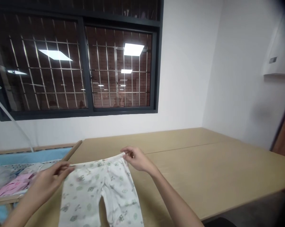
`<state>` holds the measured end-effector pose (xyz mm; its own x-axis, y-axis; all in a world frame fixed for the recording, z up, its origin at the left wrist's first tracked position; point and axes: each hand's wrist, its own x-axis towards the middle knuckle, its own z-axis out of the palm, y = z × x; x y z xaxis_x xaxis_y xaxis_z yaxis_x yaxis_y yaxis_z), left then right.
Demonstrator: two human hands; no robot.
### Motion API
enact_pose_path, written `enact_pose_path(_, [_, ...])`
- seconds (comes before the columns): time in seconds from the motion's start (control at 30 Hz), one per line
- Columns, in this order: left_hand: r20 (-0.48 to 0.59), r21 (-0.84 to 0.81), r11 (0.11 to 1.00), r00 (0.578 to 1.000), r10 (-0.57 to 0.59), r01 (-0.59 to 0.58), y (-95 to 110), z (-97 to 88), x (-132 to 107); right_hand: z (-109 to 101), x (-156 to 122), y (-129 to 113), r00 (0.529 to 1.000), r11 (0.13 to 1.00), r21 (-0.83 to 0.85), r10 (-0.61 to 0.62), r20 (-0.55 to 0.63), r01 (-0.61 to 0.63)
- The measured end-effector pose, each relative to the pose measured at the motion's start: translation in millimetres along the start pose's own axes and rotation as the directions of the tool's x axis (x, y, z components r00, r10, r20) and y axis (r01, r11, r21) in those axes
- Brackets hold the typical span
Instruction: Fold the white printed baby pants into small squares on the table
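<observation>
A small pair of white pants (90,186) with a green and grey print hangs spread out between my hands, waistband at the top. My left hand (53,176) pinches the left end of the waistband. At the right end, my right hand (135,157) grips the other corner between thumb and fingers. The legs reach down past the bottom edge of the view, so their cuffs are hidden. Behind and below the pants lies the tan tabletop (192,170); whether the legs touch it I cannot tell.
A wooden crib (71,149) with blue lining stands left of the table, holding a pink cloth (16,184) and clear plastic bags (1,178). A white pole (12,116) rises from it. A barred window (121,69) and white walls (185,63) are behind.
</observation>
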<state>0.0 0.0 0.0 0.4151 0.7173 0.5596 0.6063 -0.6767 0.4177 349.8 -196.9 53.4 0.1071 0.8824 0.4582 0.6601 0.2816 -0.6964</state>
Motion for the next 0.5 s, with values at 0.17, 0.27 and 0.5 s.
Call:
enact_pose_path(0.17, [0.303,-0.117,0.993,0.953,0.016,0.020,33,95.1,27,9,13,97,0.976,0.972,-0.092,0.213,-0.042,-0.216])
enact_pose_path(0.27, [0.376,-0.064,0.997,0.926,-0.022,0.049,35,148.6,27,33,9,146,0.918,0.907,-0.142,0.393,-0.051,-0.397])
enact_pose_path(0.5, [0.360,0.046,0.998,0.931,-0.063,0.050,38,205.1,-3,66,-19,180,0.945,0.906,-0.272,0.322,-0.056,-0.324])
